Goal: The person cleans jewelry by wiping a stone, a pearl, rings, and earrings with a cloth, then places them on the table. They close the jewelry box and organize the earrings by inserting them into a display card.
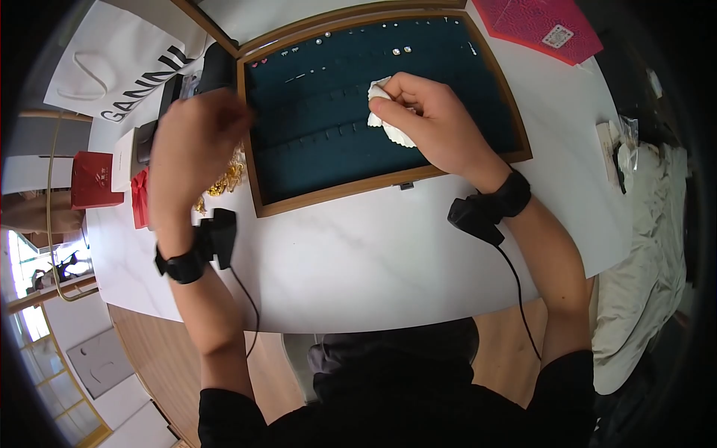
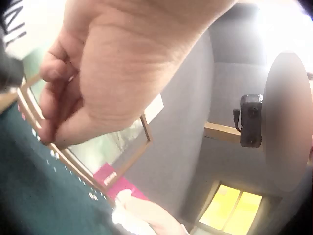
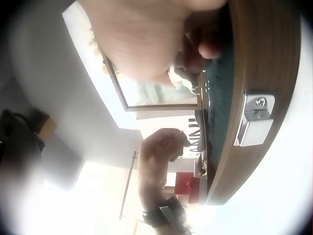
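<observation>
A white cloth [image 1: 398,133] is gripped in the right hand [image 1: 441,123], its fingers and thumb curled round it above the teal lining of a wooden display case [image 1: 343,188]. Small earrings [image 1: 402,51] sit in rows toward the far side of the lining. Beside the case's left edge, the left hand [image 1: 196,145] is raised and blurred in the head view. Its fingers [image 2: 61,98] bend toward the thumb in the left wrist view; whether a tiny thing is between the tips cannot be told. In the right wrist view the cloth [image 3: 183,81] shows below the right hand's fingers.
Gold-coloured jewelry [image 1: 226,179] lies left of the case, partly behind the left hand. Farther left are a red box [image 1: 95,179] and a white paper bag [image 1: 123,56]. A pink packet [image 1: 538,28] lies at the back right. A metal latch [image 3: 255,120] projects from the case's front.
</observation>
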Tool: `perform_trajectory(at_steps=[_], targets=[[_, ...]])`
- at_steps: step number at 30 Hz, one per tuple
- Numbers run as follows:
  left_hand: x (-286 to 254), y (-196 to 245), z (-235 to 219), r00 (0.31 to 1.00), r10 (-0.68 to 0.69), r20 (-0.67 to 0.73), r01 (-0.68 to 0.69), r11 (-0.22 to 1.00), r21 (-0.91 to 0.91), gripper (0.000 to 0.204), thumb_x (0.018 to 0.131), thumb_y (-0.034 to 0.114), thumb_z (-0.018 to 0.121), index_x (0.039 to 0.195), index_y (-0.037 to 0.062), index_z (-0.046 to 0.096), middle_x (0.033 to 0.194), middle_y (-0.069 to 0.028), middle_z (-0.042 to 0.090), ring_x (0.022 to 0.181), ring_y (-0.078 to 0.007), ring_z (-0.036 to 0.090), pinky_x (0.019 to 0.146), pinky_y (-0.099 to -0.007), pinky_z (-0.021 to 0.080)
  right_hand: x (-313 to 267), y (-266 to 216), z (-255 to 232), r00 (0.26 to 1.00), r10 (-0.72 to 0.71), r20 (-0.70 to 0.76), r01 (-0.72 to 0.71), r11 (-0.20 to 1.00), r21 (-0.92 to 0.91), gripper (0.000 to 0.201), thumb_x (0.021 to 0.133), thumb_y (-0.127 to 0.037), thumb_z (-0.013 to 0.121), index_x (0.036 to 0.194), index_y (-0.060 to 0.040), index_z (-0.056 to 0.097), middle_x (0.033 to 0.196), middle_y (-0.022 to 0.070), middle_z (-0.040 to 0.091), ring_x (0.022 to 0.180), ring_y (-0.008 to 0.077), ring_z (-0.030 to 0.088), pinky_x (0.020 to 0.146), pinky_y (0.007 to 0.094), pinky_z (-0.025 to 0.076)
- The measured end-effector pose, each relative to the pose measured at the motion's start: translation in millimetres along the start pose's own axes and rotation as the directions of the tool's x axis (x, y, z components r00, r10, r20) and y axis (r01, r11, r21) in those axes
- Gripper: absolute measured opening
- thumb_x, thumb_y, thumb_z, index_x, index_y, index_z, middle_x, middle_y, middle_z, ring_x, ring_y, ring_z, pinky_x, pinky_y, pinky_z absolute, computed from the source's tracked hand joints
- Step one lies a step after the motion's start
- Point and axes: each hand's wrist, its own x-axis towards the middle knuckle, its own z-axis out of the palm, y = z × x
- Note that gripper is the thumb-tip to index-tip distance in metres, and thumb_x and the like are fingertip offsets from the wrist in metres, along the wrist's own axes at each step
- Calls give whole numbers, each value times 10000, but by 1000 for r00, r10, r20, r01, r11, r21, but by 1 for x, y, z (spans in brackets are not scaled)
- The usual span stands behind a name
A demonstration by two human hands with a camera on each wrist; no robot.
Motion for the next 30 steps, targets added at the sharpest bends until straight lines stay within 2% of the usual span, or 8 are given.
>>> perform_trajectory(at_steps=[3,9,16,19,21,23,25,30], targets=[[-9,-31,-23,991,-110,79,96,981,166,142,786,124,720,879,25,763,777,-146,737,689,-294,718,665,-355,545,1,3,2,1000,-2,-2,2,1000,21,246,977,-231,660,909,5,645,741,48,661,670,88,580,622,257,462],[-8,-57,-21,930,-284,234,241,951,195,180,730,130,734,867,20,776,781,-160,736,691,-287,722,674,-339,549,0,4,1,999,-15,43,17,999,-50,211,1017,-221,624,969,-16,645,797,6,635,703,49,552,631,221,428],[-6,-61,-21,919,-346,191,277,908,313,152,757,150,745,852,34,770,793,-177,726,713,-312,717,685,-364,549,0,4,0,998,2,60,1,998,-59,212,1016,-224,630,977,-16,647,799,8,639,711,47,558,638,218,432],[-5,-63,-18,952,-293,89,251,914,319,158,831,132,705,889,-9,749,761,-161,721,717,-254,718,675,-350,529,1,6,2,1000,-15,19,16,1000,-26,260,980,-250,669,897,-5,641,736,55,666,661,99,589,621,255,466],[-1,-53,-12,989,-104,-107,128,961,247,175,896,135,660,980,0,733,802,-155,719,754,-244,713,707,-345,525,1,5,2,1000,-21,22,21,1000,-6,262,978,-254,672,905,-4,650,755,63,684,676,103,610,629,256,477],[8,-47,3,988,-9,-153,21,997,79,165,893,128,655,1014,43,729,888,-180,731,825,-356,716,739,-389,548,1,1,1,999,-16,28,17,1000,-21,264,976,-256,674,906,-2,654,766,68,694,686,106,623,637,256,485],[15,-35,21,988,61,-144,-76,992,-97,164,902,114,664,1035,39,725,883,-160,733,813,-335,715,741,-376,549,0,0,1,999,-14,36,15,999,-33,266,974,-257,676,908,0,657,777,73,703,697,109,637,644,257,492],[26,-16,60,961,163,-223,-185,980,-77,213,881,111,720,1087,54,724,971,-142,724,811,-304,702,750,-380,548,0,1,2,998,-42,40,43,999,-23,214,999,-205,654,919,-10,620,751,3,614,679,45,518,606,222,405]])
